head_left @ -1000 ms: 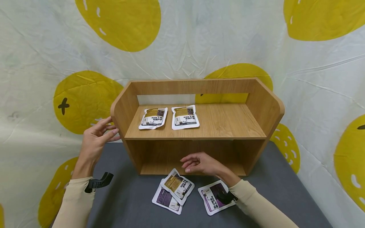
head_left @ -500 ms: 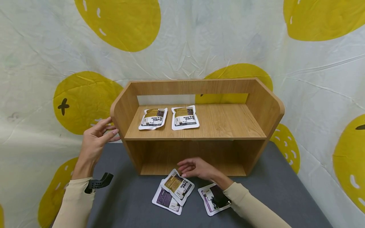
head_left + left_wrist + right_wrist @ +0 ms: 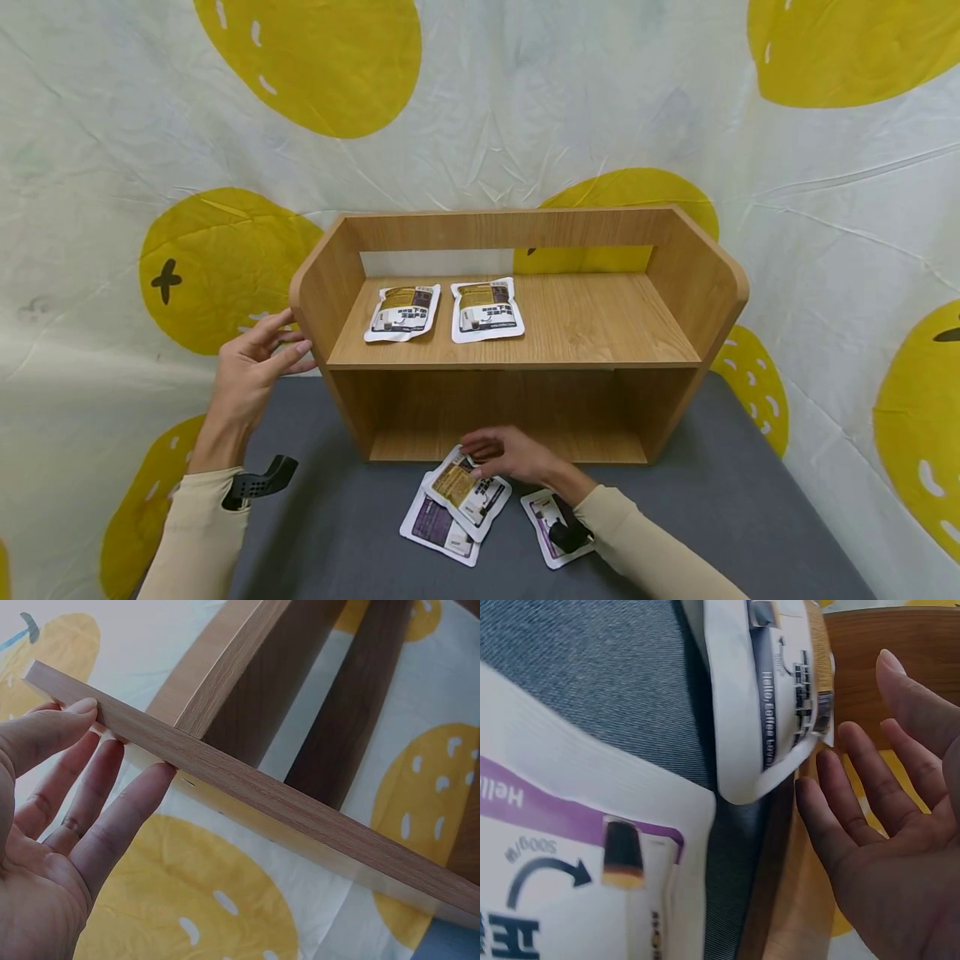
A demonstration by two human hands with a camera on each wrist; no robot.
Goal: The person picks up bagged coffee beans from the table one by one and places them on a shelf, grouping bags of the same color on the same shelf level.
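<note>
My left hand (image 3: 247, 371) touches the left side panel of a wooden two-tier shelf (image 3: 600, 321). In the left wrist view its thumb lies at the panel's edge and its fingertips meet the outer face. Over the far end of a white pouch with a brown label (image 3: 480, 506) hovers my right hand (image 3: 517, 457), fingers loosely bent. The right wrist view has this coffee pouch (image 3: 780, 697) just beside the fingertips, not held. It overlaps a purple-labelled pouch (image 3: 431, 525) on the table. Another purple-labelled pouch (image 3: 543, 521) lies to the right, partly behind the right wrist's camera.
Two brown-labelled pouches, one at the left (image 3: 405, 312) and one nearer the middle (image 3: 487, 312), lie on the upper tier. The lower tier (image 3: 450, 408) faces the dark grey table (image 3: 337, 533). Behind hangs a pale cloth (image 3: 480, 100) with yellow shapes.
My right hand has moved left and toward me, down to the far end of the brown-labelled pouch. The left hand and the pouches have stayed in place.
</note>
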